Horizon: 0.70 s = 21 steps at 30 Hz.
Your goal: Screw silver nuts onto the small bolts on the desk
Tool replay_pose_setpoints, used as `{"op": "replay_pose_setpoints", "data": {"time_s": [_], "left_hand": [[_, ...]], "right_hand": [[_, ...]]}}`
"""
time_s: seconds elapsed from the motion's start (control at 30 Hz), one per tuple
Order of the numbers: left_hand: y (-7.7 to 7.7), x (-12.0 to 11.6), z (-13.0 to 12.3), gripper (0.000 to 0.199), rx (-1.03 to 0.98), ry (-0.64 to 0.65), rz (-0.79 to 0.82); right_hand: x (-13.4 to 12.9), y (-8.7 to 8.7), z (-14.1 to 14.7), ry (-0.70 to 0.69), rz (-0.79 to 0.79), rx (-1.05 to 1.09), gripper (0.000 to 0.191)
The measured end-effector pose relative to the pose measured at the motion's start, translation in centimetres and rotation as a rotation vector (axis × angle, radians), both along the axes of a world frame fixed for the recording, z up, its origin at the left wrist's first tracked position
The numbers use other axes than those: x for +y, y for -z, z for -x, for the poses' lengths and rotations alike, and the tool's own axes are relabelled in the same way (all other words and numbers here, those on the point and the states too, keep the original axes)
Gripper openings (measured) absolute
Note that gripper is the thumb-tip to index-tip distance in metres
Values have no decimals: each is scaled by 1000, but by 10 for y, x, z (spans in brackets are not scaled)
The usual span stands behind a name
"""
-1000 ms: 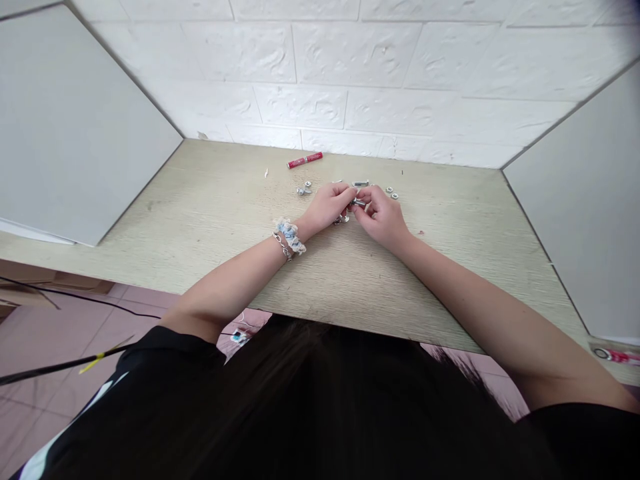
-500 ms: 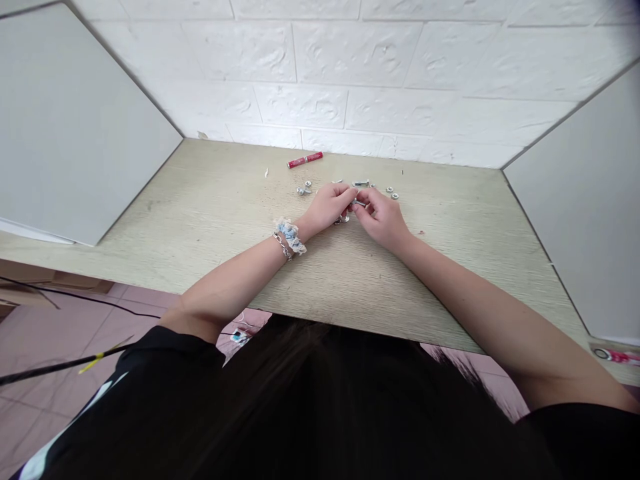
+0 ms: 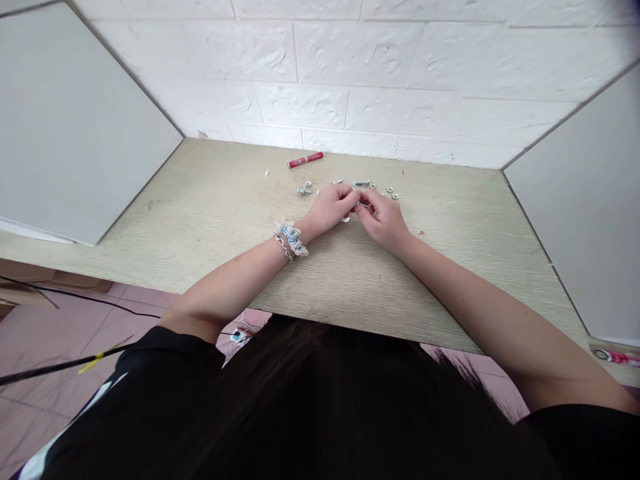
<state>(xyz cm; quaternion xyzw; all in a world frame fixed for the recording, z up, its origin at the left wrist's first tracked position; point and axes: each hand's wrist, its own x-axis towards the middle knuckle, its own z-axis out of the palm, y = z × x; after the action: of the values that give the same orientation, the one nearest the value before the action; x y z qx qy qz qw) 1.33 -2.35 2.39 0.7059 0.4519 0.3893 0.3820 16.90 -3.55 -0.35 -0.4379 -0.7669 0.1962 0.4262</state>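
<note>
The left hand [image 3: 330, 208] and right hand [image 3: 383, 215] meet fingertip to fingertip above the pale wood-grain table [image 3: 330, 280], both pinching a small silvery metal piece [image 3: 363, 205], mostly hidden between them.

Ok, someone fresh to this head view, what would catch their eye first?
Probably the two bare hands, left and right, meeting at mid-table around a small metal piece mostly hidden by the fingers. Next, the red tube lying near the white brick wall, the strongest color on the tabletop. Then the pale blue and white scrunchie beside a silver chain on the left wrist.
</note>
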Motion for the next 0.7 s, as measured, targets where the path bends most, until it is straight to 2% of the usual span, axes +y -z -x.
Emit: {"op": "replay_pose_setpoints", "data": {"time_s": [0.37,0.7], "left_hand": [[1,2,-1,35,-117,54,123],[-1,-1,-1,34,-113,75,144]], "right_hand": [[2,2,0,10,3,10,18],[2,4,1,52,-42,9,17]]}}
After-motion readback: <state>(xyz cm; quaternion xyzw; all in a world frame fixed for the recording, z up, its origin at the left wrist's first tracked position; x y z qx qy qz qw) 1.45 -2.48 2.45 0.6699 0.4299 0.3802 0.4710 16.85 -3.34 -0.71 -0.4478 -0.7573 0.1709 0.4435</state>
